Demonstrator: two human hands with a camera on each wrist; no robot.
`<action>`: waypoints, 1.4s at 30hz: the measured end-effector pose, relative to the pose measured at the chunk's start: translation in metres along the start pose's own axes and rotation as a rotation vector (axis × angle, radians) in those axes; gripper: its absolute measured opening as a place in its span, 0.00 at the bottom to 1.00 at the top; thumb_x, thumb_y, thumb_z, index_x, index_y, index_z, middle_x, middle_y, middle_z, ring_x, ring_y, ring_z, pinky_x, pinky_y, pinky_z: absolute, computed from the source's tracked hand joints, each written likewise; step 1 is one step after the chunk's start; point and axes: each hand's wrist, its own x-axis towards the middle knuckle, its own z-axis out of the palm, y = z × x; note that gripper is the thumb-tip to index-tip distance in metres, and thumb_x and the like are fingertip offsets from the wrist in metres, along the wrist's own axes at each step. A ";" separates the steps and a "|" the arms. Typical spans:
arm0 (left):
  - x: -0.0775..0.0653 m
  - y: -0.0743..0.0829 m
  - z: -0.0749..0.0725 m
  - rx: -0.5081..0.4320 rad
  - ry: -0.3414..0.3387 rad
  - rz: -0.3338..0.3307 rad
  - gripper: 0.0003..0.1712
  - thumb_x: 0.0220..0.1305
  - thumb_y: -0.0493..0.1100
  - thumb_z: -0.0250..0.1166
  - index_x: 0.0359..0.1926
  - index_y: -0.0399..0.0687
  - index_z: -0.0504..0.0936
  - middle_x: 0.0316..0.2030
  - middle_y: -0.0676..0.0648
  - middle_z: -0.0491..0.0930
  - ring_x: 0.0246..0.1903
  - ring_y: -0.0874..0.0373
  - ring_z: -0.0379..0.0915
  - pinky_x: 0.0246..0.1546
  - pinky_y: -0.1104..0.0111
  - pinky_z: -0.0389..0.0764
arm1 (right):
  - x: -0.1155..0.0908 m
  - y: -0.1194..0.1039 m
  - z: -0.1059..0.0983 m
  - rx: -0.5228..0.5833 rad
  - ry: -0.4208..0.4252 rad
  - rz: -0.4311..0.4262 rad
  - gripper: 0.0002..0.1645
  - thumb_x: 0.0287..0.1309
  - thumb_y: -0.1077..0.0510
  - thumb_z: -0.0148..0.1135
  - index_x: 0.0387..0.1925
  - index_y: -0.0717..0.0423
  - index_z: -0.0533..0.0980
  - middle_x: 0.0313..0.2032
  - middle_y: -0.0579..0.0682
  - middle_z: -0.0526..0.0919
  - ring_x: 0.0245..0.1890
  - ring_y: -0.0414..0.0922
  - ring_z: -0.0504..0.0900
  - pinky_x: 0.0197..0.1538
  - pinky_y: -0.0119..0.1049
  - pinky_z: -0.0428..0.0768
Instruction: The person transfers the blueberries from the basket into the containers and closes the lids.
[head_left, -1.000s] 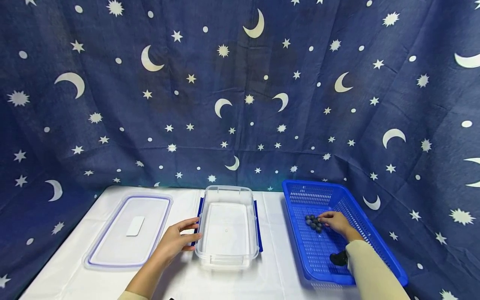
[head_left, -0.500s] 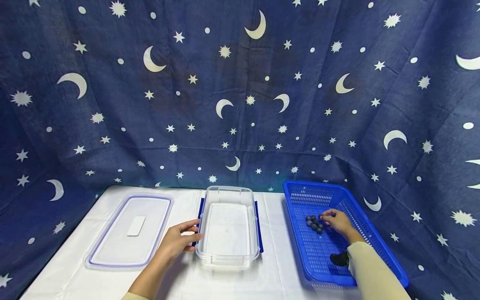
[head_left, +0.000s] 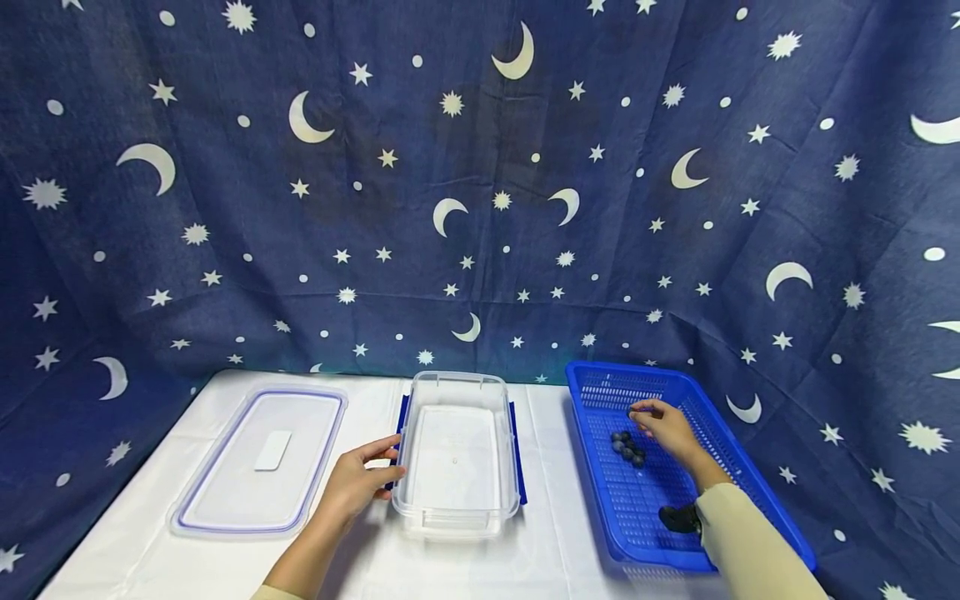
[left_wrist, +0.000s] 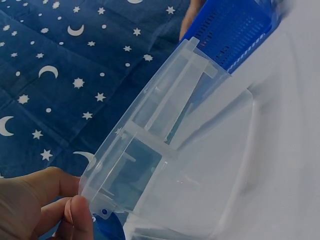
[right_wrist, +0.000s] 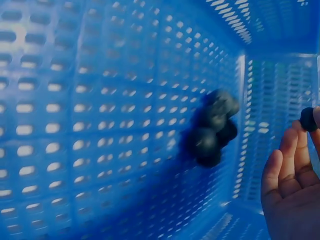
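My right hand (head_left: 671,433) is inside the blue plastic basket (head_left: 637,508). It pinches one dark blueberry (right_wrist: 307,119) between thumb and fingertips, lifted off the basket floor. Below those fingers a small cluster of blueberries (head_left: 627,452) lies on the perforated bottom; the right wrist view has the same cluster (right_wrist: 209,131) left of the hand. At the middle of the table stands a clear rectangular food container (head_left: 453,458) with blue side clips, nothing inside it. My left hand (head_left: 354,482) holds its left edge, thumb and fingers pinching the rim (left_wrist: 86,187) in the left wrist view.
A clear lid (head_left: 232,492) with a purple-blue seal and a white label (head_left: 272,451) lies flat on the left. The white-covered table (head_left: 547,500) ends at a dark blue star-and-moon curtain (head_left: 480,250). A black wrist strap piece (head_left: 679,518) hangs within the basket.
My right hand has moved up and slightly left, away from the cluster, with a blueberry in its fingertips. My left hand stays on the container.
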 end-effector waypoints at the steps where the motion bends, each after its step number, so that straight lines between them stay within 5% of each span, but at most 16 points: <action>1: 0.000 0.000 0.001 0.006 0.004 0.006 0.29 0.52 0.30 0.70 0.58 0.38 0.80 0.44 0.42 0.78 0.29 0.61 0.77 0.19 0.73 0.82 | 0.000 -0.004 0.001 0.016 0.002 -0.005 0.21 0.66 0.55 0.62 0.52 0.68 0.76 0.41 0.60 0.84 0.33 0.40 0.80 0.36 0.34 0.83; 10: -0.002 0.006 0.004 0.119 0.032 0.047 0.27 0.50 0.30 0.70 0.55 0.37 0.82 0.36 0.46 0.81 0.24 0.62 0.75 0.17 0.72 0.80 | 0.004 -0.036 0.004 0.098 -0.034 -0.059 0.24 0.67 0.53 0.61 0.56 0.68 0.74 0.47 0.60 0.83 0.39 0.43 0.82 0.47 0.42 0.86; 17: -0.003 0.011 0.006 0.167 0.038 0.062 0.27 0.48 0.29 0.69 0.54 0.37 0.83 0.35 0.48 0.81 0.21 0.63 0.75 0.18 0.73 0.82 | 0.009 -0.062 0.009 0.148 -0.088 -0.078 0.27 0.67 0.51 0.61 0.58 0.67 0.73 0.48 0.57 0.82 0.41 0.40 0.82 0.46 0.35 0.85; 28: -0.003 0.005 0.004 0.114 0.026 0.041 0.28 0.50 0.30 0.70 0.57 0.38 0.81 0.42 0.42 0.81 0.29 0.60 0.79 0.21 0.71 0.84 | 0.022 -0.103 0.033 0.215 -0.165 -0.082 0.25 0.67 0.52 0.61 0.59 0.64 0.73 0.55 0.64 0.78 0.50 0.54 0.81 0.60 0.57 0.78; 39: -0.002 -0.003 0.002 0.044 0.017 0.009 0.28 0.54 0.33 0.70 0.58 0.43 0.81 0.45 0.42 0.79 0.31 0.57 0.77 0.22 0.72 0.83 | 0.031 -0.134 0.057 0.227 -0.223 -0.086 0.25 0.68 0.52 0.60 0.60 0.62 0.73 0.55 0.62 0.78 0.43 0.42 0.81 0.57 0.47 0.82; 42: -0.003 -0.004 0.002 0.028 0.013 0.007 0.28 0.54 0.33 0.70 0.58 0.43 0.81 0.45 0.43 0.79 0.30 0.57 0.76 0.22 0.73 0.83 | 0.034 -0.138 0.063 0.244 -0.245 -0.077 0.27 0.69 0.52 0.59 0.62 0.64 0.71 0.58 0.62 0.77 0.46 0.45 0.81 0.57 0.45 0.81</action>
